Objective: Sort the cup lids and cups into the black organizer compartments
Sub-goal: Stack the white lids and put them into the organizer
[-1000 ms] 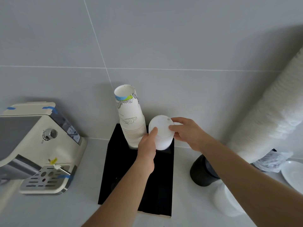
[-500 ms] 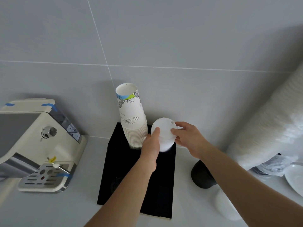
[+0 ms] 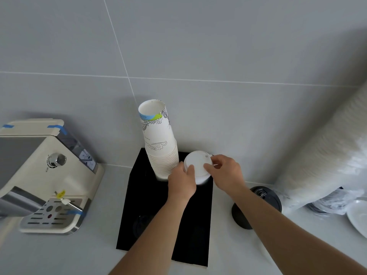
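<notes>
A black organizer (image 3: pixel 139 195) stands on the counter against the tiled wall. A tall stack of printed paper cups (image 3: pixel 160 147) rises from its back left compartment. Over the back right compartment both hands hold a stack of white cup lids (image 3: pixel 197 165). My left hand (image 3: pixel 181 181) grips it from the left, thumb on the top lid. My right hand (image 3: pixel 226 173) pinches it from the right. The lower part of the lid stack is hidden by my hands.
A cream espresso machine (image 3: pixel 45 175) stands at the left. A stack of black lids (image 3: pixel 256 207) sits right of the organizer. A long sleeve of white lids (image 3: pixel 327 151) leans against the wall at the right. A white plate (image 3: pixel 357 217) lies at the right edge.
The lid stack has sunk lower toward the back right compartment, with both hands following it down. The cup stack has not moved.
</notes>
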`<act>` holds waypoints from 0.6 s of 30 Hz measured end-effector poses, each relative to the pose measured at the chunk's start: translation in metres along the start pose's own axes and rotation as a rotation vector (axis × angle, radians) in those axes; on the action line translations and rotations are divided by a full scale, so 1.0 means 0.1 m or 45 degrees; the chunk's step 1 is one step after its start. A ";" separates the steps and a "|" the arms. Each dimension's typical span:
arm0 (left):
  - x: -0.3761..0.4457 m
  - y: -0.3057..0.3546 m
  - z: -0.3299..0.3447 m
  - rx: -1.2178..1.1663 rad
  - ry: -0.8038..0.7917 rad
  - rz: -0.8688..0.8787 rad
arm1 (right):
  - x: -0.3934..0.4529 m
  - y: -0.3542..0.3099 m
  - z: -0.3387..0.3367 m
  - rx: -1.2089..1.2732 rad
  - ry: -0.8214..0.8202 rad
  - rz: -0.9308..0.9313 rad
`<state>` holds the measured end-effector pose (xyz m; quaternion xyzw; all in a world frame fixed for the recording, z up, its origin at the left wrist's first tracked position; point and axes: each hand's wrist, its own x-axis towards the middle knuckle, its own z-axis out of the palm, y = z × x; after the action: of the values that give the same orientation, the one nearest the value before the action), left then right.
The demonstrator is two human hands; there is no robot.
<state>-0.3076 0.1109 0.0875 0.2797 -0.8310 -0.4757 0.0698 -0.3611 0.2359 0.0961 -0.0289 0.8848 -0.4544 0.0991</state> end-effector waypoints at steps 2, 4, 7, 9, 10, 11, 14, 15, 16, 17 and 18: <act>-0.02 -0.04 0.01 0.148 -0.005 0.056 | -0.01 0.06 0.03 -0.096 0.006 -0.020; -0.04 -0.06 -0.01 0.231 -0.007 0.101 | -0.02 0.10 0.06 -0.150 -0.004 -0.032; -0.08 -0.07 -0.04 0.314 0.019 0.186 | -0.04 0.14 0.06 -0.170 -0.031 -0.037; -0.12 -0.09 -0.04 0.383 0.033 0.240 | -0.04 0.16 0.06 -0.177 -0.039 -0.045; -0.12 -0.09 -0.04 0.408 0.040 0.255 | -0.05 0.17 0.06 -0.177 -0.035 -0.050; -0.13 -0.10 -0.04 0.423 0.047 0.262 | -0.04 0.17 0.06 -0.177 -0.028 -0.056; -0.12 -0.10 -0.05 0.413 0.037 0.243 | -0.03 0.16 0.06 -0.165 -0.009 -0.067; -0.10 -0.10 -0.05 0.383 0.017 0.229 | -0.02 0.16 0.06 -0.159 -0.008 -0.069; -0.09 -0.09 -0.05 0.338 -0.003 0.199 | -0.02 0.15 0.06 -0.152 -0.005 -0.071; -0.07 -0.06 -0.05 0.283 -0.026 0.158 | -0.01 0.15 0.05 -0.147 -0.001 -0.069; -0.06 -0.05 -0.04 0.237 -0.058 0.113 | 0.00 0.15 0.05 -0.141 0.006 -0.064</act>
<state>-0.2991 0.1098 0.0867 0.2372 -0.8846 -0.3990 0.0457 -0.3594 0.2408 0.0808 -0.0554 0.9078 -0.4071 0.0839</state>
